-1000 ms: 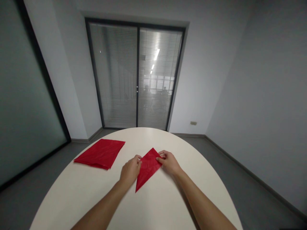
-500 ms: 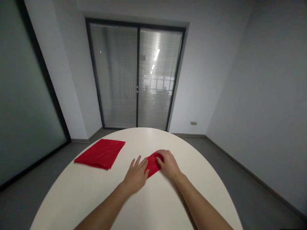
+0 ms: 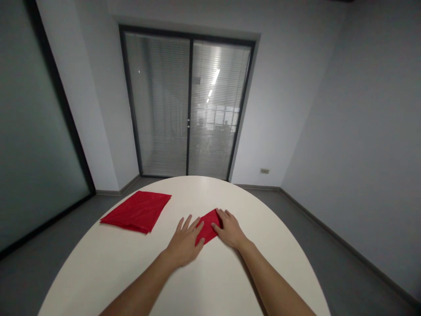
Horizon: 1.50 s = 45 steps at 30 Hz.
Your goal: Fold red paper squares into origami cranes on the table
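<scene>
A small folded red sheet (image 3: 209, 226), thin like cloth or plastic, lies flat on the round white table (image 3: 210, 281) between my hands. My left hand (image 3: 186, 241) rests on its left end with the fingers spread and the thumb along the near edge. On the right end sits my right hand (image 3: 232, 230), its fingers stretched over the far corner and the thumb apart on top. The palms and fingers cover both ends of the sheet. I cannot tell how many layers it has.
A larger folded red sheet (image 3: 140, 211) lies on the table's left side near the rim. Beyond the table are a glass door with blinds (image 3: 164, 109), a frosted panel (image 3: 33, 131) at left and a wall socket (image 3: 264, 171).
My right hand's fingers have flattened from a curl onto the small red sheet. Its far corner now shows more. My left hand has shifted slightly left.
</scene>
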Available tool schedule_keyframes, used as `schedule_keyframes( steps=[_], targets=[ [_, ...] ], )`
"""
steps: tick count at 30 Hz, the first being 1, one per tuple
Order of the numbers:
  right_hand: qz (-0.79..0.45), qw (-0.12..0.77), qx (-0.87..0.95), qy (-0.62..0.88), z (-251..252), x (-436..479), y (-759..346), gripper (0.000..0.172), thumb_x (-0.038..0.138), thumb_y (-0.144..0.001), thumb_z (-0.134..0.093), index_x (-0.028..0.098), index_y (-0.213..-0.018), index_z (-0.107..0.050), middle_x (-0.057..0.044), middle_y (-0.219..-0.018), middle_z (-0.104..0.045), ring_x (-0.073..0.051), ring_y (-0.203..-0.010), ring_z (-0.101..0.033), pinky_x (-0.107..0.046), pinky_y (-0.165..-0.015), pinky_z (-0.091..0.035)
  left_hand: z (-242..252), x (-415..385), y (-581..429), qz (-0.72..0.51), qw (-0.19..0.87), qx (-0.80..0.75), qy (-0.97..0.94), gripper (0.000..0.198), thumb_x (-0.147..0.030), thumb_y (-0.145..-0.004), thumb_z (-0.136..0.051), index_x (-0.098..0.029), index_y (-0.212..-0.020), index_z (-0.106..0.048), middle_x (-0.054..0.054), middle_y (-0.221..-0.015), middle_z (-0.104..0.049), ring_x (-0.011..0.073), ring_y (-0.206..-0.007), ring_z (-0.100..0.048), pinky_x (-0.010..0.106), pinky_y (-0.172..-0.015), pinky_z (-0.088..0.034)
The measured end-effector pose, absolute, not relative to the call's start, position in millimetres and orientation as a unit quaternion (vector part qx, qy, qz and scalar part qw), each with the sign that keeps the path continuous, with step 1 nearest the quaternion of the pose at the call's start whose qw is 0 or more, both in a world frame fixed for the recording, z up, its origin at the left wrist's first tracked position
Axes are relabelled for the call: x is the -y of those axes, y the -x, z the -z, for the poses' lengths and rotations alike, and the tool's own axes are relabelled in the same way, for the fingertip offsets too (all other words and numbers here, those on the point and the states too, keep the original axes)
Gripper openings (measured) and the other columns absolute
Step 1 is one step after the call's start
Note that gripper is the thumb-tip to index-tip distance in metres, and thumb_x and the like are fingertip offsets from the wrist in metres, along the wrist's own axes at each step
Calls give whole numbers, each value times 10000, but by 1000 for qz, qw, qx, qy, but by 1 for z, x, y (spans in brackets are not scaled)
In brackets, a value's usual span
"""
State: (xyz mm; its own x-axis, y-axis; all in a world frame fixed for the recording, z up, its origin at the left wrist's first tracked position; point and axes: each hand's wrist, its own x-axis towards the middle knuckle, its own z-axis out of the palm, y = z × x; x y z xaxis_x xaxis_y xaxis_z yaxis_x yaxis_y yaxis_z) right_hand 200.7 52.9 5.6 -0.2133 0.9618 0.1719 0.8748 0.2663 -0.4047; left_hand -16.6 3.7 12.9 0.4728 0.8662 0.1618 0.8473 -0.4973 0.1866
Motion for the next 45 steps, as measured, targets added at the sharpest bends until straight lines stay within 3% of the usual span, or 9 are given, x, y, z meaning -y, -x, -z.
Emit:
schedule_keyframes(
  steps=[3, 7, 12, 16, 19, 27, 33, 40, 45],
  targets=[
    [-120, 248, 764, 583, -6, -55, -201, 709, 381, -865, -596, 138, -1499, -391, -158, -1490, -478, -347, -1407, -371, -519, -1167, -238, -13, -5, 19, -135, 42, -487, -862, 523, -371, -965, -403, -297, -1483, -419, 53, -1591, -340, 324, -1491, -220, 570, -1205, -135],
    [-151, 330, 749, 554, -1, -62, -202, 710, 266, -802, -650, 157, -1467, -424, -141, -1384, -578, -276, -1246, -550, -435, -1105, -371, -11, -7, 22, -143, 47, -472, -869, 498, -352, -964, -414, -319, -1460, -448, 53, -1588, -349, 306, -1487, -238, 555, -1201, -151],
    [-215, 393, 725, 523, 4, -69, -202, 700, 142, -787, -596, 190, -1461, -415, -65, -1106, -694, -194, -910, -660, -342, -898, -512, -13, -9, 20, -173, 18, -463, -869, 483, -291, -930, -455, -230, -1405, -519, 97, -1513, -457, 293, -1409, -368, 511, -1197, -193],
    [-192, 365, 763, 497, -3, -66, -200, 371, 88, -772, -550, 173, -1104, -691, -58, -961, -695, -199, -866, -634, -317, -833, -502, -21, -10, 19, -180, -6, -457, -871, 434, -253, -907, -466, -175, -1315, -592, 121, -1352, -595, 288, -1248, -498, 487, -1153, -280],
    [-150, 336, 801, 473, -10, -62, -198, 271, 57, -773, -514, 185, -879, -728, -54, -870, -666, -207, -856, -612, -318, -824, -481, -25, -11, 21, -168, -13, -458, -873, 456, -229, -876, -485, -161, -1314, -590, 122, -1377, -583, 302, -1230, -500, 479, -1124, -315],
    [-174, 345, 826, 411, -15, -57, -194, 580, -28, -714, -441, 237, -1148, -721, -70, -1057, -686, -221, -1041, -590, -354, -977, -446, -12, -19, 27, -165, -2, -501, -849, 623, -155, -842, -426, -96, -1462, -406, 153, -1538, -409, 286, -1379, -397, 457, -1167, -259],
    [-177, 327, 847, 380, -14, -54, -195, 695, -59, -605, -418, 250, -1144, -728, -53, -1103, -713, -223, -1066, -596, -387, -1010, -431, -5, -24, 22, -207, 51, -492, -844, 772, -75, -768, -435, -115, -1523, -277, 138, -1562, -375, 257, -1412, -372, 438, -1171, -279],
    [-160, 306, 866, 363, -22, -44, -196, 658, -51, -619, -421, 249, -1117, -730, -40, -1122, -725, -226, -1056, -603, -396, -990, -437, -14, -19, 24, -190, 71, -485, -851, 737, -71, -791, -421, -121, -1518, -315, 111, -1510, -458, 251, -1327, -442, 393, -1132, -333],
    [-157, 289, 873, 360, -23, -44, -195, 628, -44, -682, -415, 255, -1139, -724, -42, -1171, -719, -217, -1081, -611, -390, -997, -445, -16, -21, 28, -171, 61, -481, -858, 603, -133, -844, -433, -206, -1442, -464, 74, -1483, -493, 262, -1313, -438, 435, -1129, -319]
  ],
)
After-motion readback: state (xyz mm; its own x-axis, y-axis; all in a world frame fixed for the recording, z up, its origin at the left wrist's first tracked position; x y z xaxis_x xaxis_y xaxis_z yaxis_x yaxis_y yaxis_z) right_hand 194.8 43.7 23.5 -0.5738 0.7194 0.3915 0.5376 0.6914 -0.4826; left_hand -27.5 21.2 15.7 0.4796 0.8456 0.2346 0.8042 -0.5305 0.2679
